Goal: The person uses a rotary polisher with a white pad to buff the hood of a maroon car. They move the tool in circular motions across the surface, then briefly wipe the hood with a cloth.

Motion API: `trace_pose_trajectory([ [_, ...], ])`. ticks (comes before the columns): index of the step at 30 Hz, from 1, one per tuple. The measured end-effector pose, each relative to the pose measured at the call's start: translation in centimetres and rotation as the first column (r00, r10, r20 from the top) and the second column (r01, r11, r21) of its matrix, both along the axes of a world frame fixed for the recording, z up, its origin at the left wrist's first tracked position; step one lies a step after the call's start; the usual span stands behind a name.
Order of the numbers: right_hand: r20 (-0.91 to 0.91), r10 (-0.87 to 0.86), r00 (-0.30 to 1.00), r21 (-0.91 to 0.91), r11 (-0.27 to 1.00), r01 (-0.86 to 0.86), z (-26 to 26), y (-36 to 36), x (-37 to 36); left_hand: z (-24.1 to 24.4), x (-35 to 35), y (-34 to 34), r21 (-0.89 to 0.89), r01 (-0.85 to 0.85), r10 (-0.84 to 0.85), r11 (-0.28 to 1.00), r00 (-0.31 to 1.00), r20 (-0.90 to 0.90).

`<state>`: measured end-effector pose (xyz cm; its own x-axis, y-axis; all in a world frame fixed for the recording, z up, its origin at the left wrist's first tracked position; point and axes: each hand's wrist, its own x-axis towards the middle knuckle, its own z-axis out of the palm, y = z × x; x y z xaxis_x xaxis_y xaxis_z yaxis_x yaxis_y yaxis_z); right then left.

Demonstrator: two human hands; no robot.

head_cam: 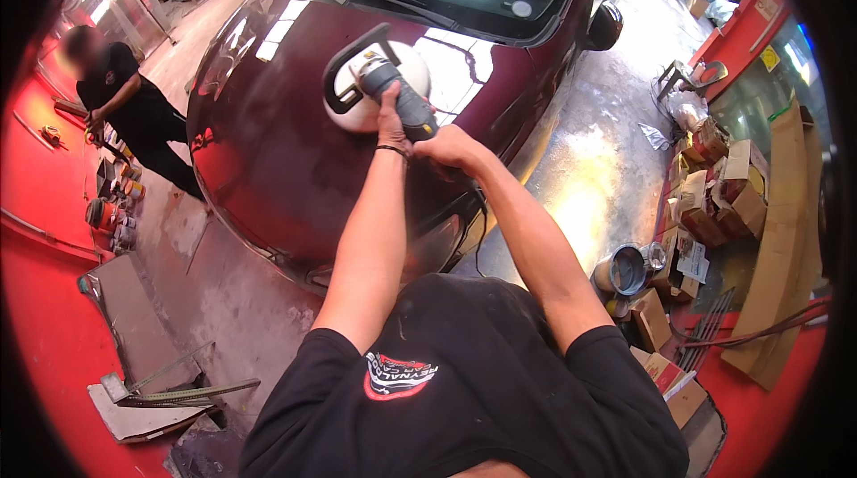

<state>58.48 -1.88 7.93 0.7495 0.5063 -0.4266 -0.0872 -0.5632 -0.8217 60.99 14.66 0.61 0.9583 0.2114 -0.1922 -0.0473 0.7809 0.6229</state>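
Note:
My left hand point(395, 118) is closed around the grey body of a corded polisher point(400, 100). My right hand point(447, 146) grips the rear end of the same tool. A black loop handle point(333, 86) stands at its front. The round white polishing pad point(410, 66) lies on the dark red car hood point(288, 116), towards the windshield. Hazy smears show on the glossy paint. A black cable point(483, 230) hangs down beside the front of the car, below my right forearm.
Another person point(124, 96) stands left of the car, holding something. Opened cardboard boxes point(710, 207) and a metal can point(621, 269) line the right wall. Paint cans point(104, 213) and a metal frame point(187, 397) lie at left. The side mirror point(604, 26) sticks out at right.

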Motion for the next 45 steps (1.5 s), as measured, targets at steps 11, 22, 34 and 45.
trace_pose_trajectory([
  [11,-0.068,-0.339,0.938,0.027,0.939,0.342,3.1,-17.1,0.2,1.9,6.8,-20.0,-0.066,0.185,-0.185,0.981,0.983,0.014],
  [22,-0.032,-0.333,0.942,-0.049,0.942,0.332,2.7,-17.2,-3.2,1.3,0.9,-20.4,-0.066,0.151,-0.148,0.986,0.988,0.039],
  [34,0.097,0.186,0.978,-0.143,0.975,-0.171,-3.9,-2.1,-6.2,-2.5,-11.5,-3.1,-0.098,-0.126,0.122,0.987,0.992,-0.039],
  [45,0.069,0.212,0.975,-0.185,0.963,-0.197,0.5,-7.6,-10.3,-1.0,-15.9,-9.7,-0.212,-0.169,0.154,0.963,0.985,-0.082],
])
